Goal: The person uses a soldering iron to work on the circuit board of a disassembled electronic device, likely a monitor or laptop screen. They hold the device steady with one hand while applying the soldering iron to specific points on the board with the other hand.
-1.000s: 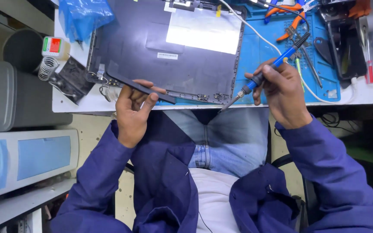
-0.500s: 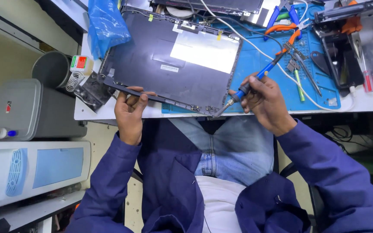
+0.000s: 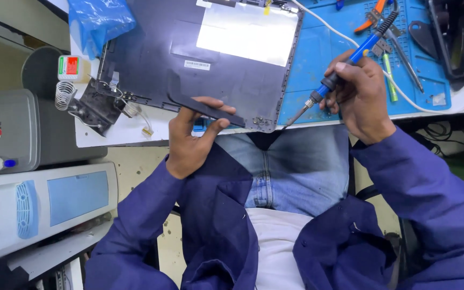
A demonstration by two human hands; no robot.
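Left hand point(image 3: 191, 140) pinching a dark plastic strip point(image 3: 205, 107) at the near edge of the laptop lid point(image 3: 200, 59) lying on the bench point(image 3: 119, 134). Right hand point(image 3: 358, 96) wrapped around blue soldering iron point(image 3: 350, 58), tip by lid's corner, over blue mat point(image 3: 318, 64).

Matt dark plastic laptop cover point(image 3: 189, 53), blue rubbery mat point(image 3: 323, 59), metal soldering tip point(image 3: 296, 115)

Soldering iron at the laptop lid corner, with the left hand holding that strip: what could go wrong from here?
1. The soldering iron tip sits by the laptop lid corner; a slip could mark the plastic.
2. The left hand pinches the dark strip close to that tip, so its fingers may get burnt.
3. The iron's white cable trails across the blue mat among tools and might snag.
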